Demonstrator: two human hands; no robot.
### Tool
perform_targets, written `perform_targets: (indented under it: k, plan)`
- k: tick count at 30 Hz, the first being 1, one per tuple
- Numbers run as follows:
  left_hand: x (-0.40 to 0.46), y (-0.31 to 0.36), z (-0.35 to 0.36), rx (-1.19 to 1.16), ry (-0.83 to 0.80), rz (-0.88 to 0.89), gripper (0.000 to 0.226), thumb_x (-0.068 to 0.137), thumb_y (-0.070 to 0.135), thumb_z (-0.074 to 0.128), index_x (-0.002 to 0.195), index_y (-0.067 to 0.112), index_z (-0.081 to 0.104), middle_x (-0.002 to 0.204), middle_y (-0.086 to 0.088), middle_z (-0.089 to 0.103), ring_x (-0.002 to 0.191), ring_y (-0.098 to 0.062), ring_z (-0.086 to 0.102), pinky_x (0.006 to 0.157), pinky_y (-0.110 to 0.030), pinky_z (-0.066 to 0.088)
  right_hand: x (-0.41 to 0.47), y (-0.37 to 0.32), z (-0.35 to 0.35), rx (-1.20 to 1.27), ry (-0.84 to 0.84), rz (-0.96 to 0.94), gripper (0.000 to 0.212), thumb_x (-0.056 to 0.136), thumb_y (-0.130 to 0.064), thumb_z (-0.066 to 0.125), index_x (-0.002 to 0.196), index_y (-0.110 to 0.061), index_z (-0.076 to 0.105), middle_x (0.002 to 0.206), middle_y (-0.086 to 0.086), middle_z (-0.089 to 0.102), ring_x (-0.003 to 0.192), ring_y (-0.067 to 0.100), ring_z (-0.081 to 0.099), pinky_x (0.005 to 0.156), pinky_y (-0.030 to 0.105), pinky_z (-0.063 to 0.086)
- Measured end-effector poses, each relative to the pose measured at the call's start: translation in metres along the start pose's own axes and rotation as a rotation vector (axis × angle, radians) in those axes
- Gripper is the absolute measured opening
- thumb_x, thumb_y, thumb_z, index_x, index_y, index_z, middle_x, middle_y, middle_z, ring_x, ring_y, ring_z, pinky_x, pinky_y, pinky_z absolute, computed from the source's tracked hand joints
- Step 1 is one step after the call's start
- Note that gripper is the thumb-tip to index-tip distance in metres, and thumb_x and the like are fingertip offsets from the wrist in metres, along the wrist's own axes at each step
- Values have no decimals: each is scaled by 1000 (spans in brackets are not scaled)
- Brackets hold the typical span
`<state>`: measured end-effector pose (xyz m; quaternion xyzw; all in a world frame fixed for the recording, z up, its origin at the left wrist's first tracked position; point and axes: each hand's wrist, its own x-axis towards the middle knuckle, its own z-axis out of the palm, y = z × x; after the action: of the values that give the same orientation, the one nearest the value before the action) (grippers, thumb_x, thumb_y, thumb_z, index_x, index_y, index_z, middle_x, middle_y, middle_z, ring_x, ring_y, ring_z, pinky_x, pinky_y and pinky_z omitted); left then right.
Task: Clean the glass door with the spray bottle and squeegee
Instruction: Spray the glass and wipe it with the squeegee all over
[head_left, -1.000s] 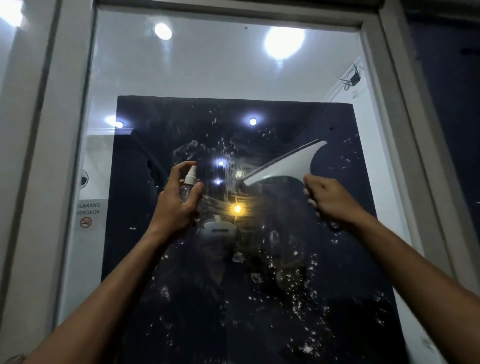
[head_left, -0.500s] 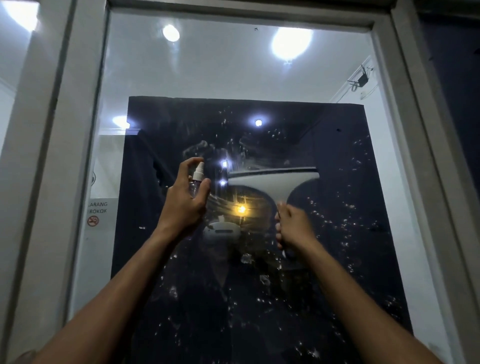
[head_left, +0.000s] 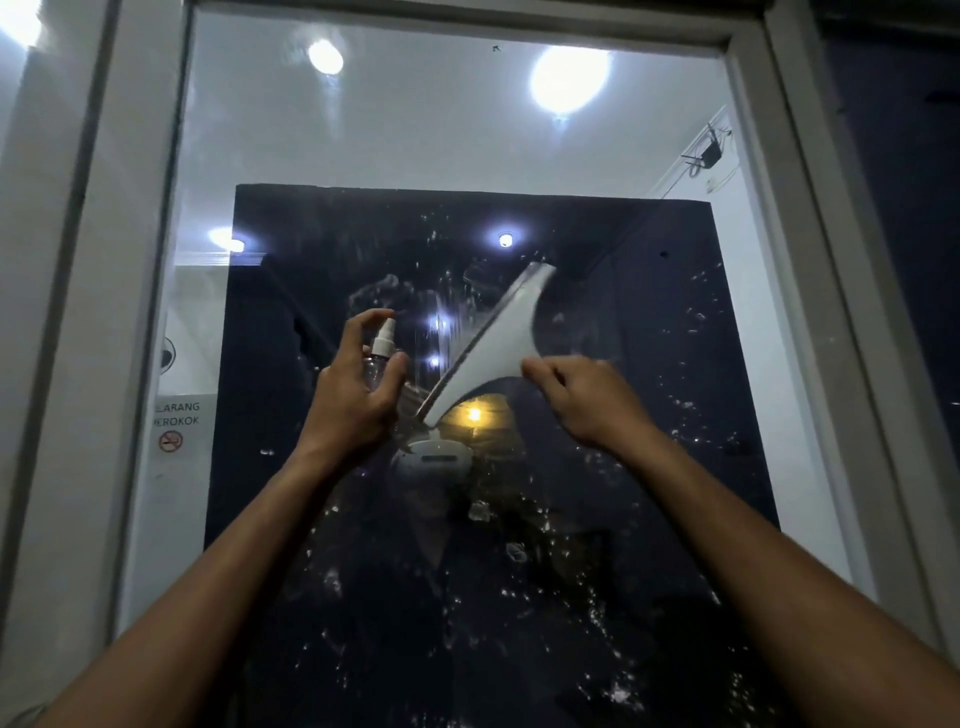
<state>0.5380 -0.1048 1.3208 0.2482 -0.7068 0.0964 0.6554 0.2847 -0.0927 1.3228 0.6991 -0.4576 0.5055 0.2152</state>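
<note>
The glass door fills the view, dark in the middle and speckled with spray droplets. My left hand is raised against it and grips a small clear spray bottle with a white nozzle, forefinger curled above the top. My right hand holds the handle of a white squeegee. Its blade lies on the glass, tilted steeply, upper end to the right and lower end close to my left hand. The handle is hidden in my fist.
A pale door frame borders the pane at the top and on both sides. A no-smoking sticker sits at the left edge of the glass. Ceiling lights and a head-worn camera reflect in the pane.
The squeegee blade has swung from level to a steep diagonal, and my right hand has moved up and to the right. My left hand with the bottle has stayed about in place.
</note>
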Motion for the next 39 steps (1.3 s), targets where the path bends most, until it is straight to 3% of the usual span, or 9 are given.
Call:
perform_targets:
  k: [4,7,13,17,20,22,29,36,39]
  plan:
    - [1,1,2,-2,22,-15,40,100,18,60,137,28,45,91,2,64,64,-38,65,66,-56,59,40,-1,-16,-235,-268,-71,54,98,-70,32,106,-34,72,102,4,70,100,27,62,73,36,41]
    - [-4,0,5,-3,21,-21,42,100,19,60,138,28,45,100,11,62,69,-33,65,73,-56,58,42,23,-39,-361,-366,-44,57,93,-76,31,92,-34,69,88,-2,67,90,24,62,70,36,43]
    - [-12,2,8,-18,7,-27,42,100,20,60,140,26,45,113,21,56,86,-27,67,81,-59,57,18,86,-94,-488,-474,133,56,78,-83,26,85,-44,64,112,1,71,95,21,62,89,41,50]
    - [-15,3,10,-12,14,-21,41,100,23,60,138,30,45,108,21,59,73,-13,66,74,-53,60,10,106,-119,-497,-414,175,75,78,-81,27,110,-31,73,95,-10,66,87,17,61,83,37,48]
    - [-17,6,11,-14,18,-22,41,100,23,60,138,32,45,110,16,60,73,-16,66,74,-53,60,5,92,-114,-354,-268,119,59,84,-77,32,84,-34,73,80,-12,62,76,15,58,79,37,49]
    - [-17,10,11,-2,23,-19,42,100,23,60,139,31,44,117,7,60,81,-22,66,80,-54,59,7,71,-97,-143,-163,117,58,95,-67,40,59,-23,56,60,-6,56,54,10,52,62,32,44]
    - [-7,16,2,33,26,-4,41,100,24,60,137,34,44,107,4,63,68,-23,66,74,-55,60,26,-24,-20,790,15,479,41,108,-37,42,74,-13,47,57,4,39,39,13,36,42,23,37]
    - [-15,6,2,9,28,-25,41,100,25,60,136,35,44,108,5,65,69,-23,66,74,-54,60,-23,-10,37,486,24,463,48,107,-40,41,79,-7,62,80,20,63,75,37,65,77,53,56]
    - [-22,1,5,-12,10,-52,41,100,25,60,137,35,44,122,0,63,82,-24,64,80,-58,58,-44,16,44,328,6,406,51,106,-40,42,74,-7,64,75,15,67,75,33,66,66,39,51]
